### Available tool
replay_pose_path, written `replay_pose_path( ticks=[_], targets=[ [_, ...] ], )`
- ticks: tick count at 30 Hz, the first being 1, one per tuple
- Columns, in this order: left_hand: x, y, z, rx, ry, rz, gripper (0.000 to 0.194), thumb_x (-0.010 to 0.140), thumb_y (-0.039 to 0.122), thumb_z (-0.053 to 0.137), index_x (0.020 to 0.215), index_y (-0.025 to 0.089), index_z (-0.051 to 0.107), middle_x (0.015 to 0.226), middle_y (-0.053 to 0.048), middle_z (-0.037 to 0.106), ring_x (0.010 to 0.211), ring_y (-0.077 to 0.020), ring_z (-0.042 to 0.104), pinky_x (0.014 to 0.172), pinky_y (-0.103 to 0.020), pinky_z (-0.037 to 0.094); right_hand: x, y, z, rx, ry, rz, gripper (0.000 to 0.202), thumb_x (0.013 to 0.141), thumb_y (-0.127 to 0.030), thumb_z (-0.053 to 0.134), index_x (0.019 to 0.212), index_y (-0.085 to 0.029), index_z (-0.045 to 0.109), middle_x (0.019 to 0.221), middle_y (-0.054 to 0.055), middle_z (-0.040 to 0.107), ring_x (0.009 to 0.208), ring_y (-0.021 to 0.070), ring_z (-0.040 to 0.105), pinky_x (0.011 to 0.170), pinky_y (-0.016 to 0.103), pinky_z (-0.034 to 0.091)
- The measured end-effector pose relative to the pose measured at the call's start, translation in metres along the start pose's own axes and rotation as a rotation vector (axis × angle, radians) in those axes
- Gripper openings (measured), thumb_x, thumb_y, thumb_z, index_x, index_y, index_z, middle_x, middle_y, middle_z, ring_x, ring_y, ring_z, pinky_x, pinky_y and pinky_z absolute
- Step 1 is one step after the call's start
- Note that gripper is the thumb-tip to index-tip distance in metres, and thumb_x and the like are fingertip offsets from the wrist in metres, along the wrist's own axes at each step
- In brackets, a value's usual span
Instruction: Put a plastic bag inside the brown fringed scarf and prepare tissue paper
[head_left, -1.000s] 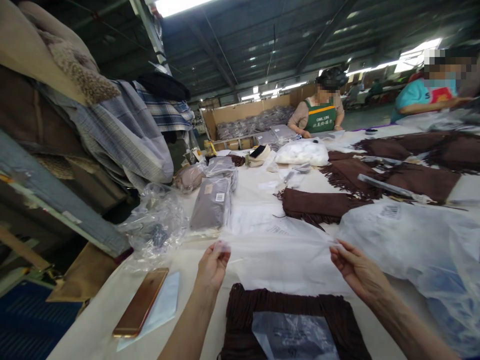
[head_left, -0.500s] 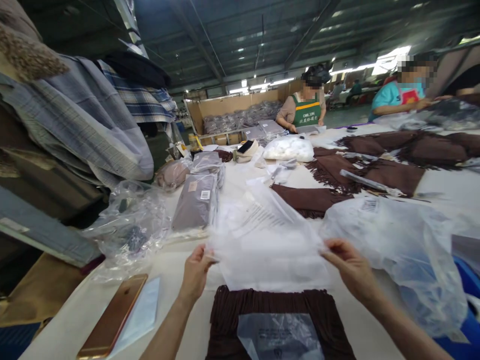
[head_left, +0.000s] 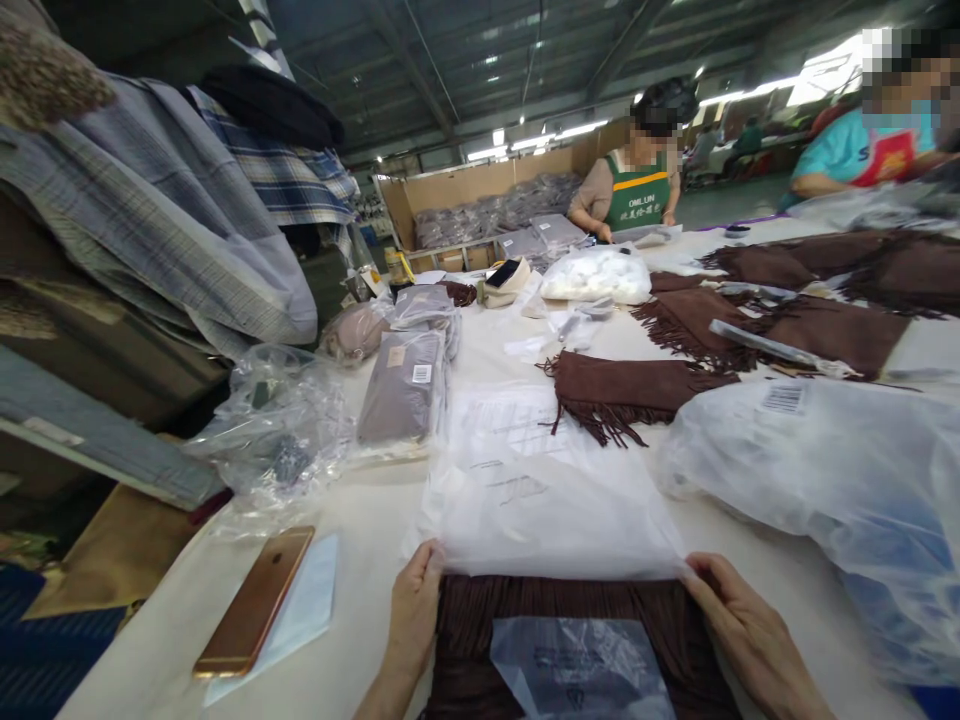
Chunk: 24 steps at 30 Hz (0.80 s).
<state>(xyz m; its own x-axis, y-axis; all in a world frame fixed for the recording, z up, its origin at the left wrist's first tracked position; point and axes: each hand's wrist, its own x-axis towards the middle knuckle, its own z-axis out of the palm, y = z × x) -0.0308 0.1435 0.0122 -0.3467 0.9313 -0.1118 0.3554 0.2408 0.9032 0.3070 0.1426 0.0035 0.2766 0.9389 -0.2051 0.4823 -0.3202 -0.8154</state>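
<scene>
Two hands work at the near edge of a long white table (head_left: 352, 520) in a big warehouse hall with a dark steel roof and strip lights. Left hand (head_left: 415, 615) and right hand (head_left: 739, 625) each pinch a near corner of a clear plastic bag (head_left: 547, 500), fingers closed on its edge. This bag lies flat on the table, its open end touching a folded brown fringed garment (head_left: 562, 610) that sits between the wrists. A smaller printed plastic sheet (head_left: 581, 670) rests on that garment. At left lie a copper-coloured phone (head_left: 255, 600) and packed grey parcels (head_left: 405, 385); more brown fringed pieces (head_left: 630, 390) spread across the far side. Two other people stand at the far end, beside a cardboard bin (head_left: 480, 190).
</scene>
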Motion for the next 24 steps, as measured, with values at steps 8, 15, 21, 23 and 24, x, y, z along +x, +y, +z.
replay_pose_path(
  ticks=[8, 15, 21, 23, 24],
  targets=[
    [-0.021, 0.014, -0.001, -0.233, 0.035, -0.255, 0.045, 0.065, 0.057, 0.056, 0.086, 0.017, 0.062, 0.068, -0.002, 0.066, 0.067, -0.0213, 0.062, 0.060, -0.029, 0.047, -0.018, 0.005, 0.005, 0.304, -0.093, 0.127, 0.045, 0.065, -0.068, 0.050, 0.079, -0.025, 0.049, 0.063, -0.002, 0.058, 0.064, 0.0201, 0.056, 0.060, 0.029, 0.045],
    [-0.048, 0.014, -0.012, -0.418, 0.092, -0.521, 0.050, 0.048, 0.051, 0.070, 0.084, 0.018, 0.059, 0.069, -0.003, 0.067, 0.061, -0.0183, 0.063, 0.049, -0.023, 0.041, -0.032, 0.016, 0.008, 0.491, -0.198, 0.159, 0.039, 0.069, -0.061, 0.057, 0.081, -0.024, 0.053, 0.064, -0.003, 0.060, 0.061, 0.0181, 0.056, 0.057, 0.027, 0.046],
    [-0.074, -0.010, -0.017, -0.569, 0.156, -0.570, 0.028, 0.052, 0.038, 0.069, 0.073, 0.020, 0.062, 0.079, -0.005, 0.070, 0.085, -0.0246, 0.065, 0.070, -0.033, 0.052, -0.041, 0.011, 0.008, 0.633, -0.245, 0.305, 0.041, 0.065, -0.057, 0.066, 0.086, -0.025, 0.052, 0.069, -0.002, 0.065, 0.059, 0.0196, 0.060, 0.054, 0.029, 0.049],
    [-0.082, -0.021, -0.018, -0.546, 0.142, -0.574, 0.022, 0.056, 0.038, 0.066, 0.070, 0.021, 0.064, 0.079, -0.005, 0.070, 0.087, -0.0271, 0.065, 0.072, -0.036, 0.053, -0.042, 0.010, 0.008, 0.614, -0.240, 0.312, 0.041, 0.065, -0.057, 0.066, 0.085, -0.025, 0.052, 0.070, -0.002, 0.067, 0.059, 0.0203, 0.062, 0.054, 0.029, 0.049],
    [-0.085, -0.026, -0.019, -0.519, 0.130, -0.570, 0.021, 0.058, 0.039, 0.065, 0.070, 0.021, 0.065, 0.079, -0.005, 0.071, 0.087, -0.0282, 0.065, 0.072, -0.038, 0.054, -0.043, 0.010, 0.008, 0.602, -0.234, 0.308, 0.040, 0.065, -0.057, 0.066, 0.084, -0.025, 0.052, 0.071, -0.002, 0.067, 0.060, 0.0207, 0.062, 0.054, 0.029, 0.049]
  ],
)
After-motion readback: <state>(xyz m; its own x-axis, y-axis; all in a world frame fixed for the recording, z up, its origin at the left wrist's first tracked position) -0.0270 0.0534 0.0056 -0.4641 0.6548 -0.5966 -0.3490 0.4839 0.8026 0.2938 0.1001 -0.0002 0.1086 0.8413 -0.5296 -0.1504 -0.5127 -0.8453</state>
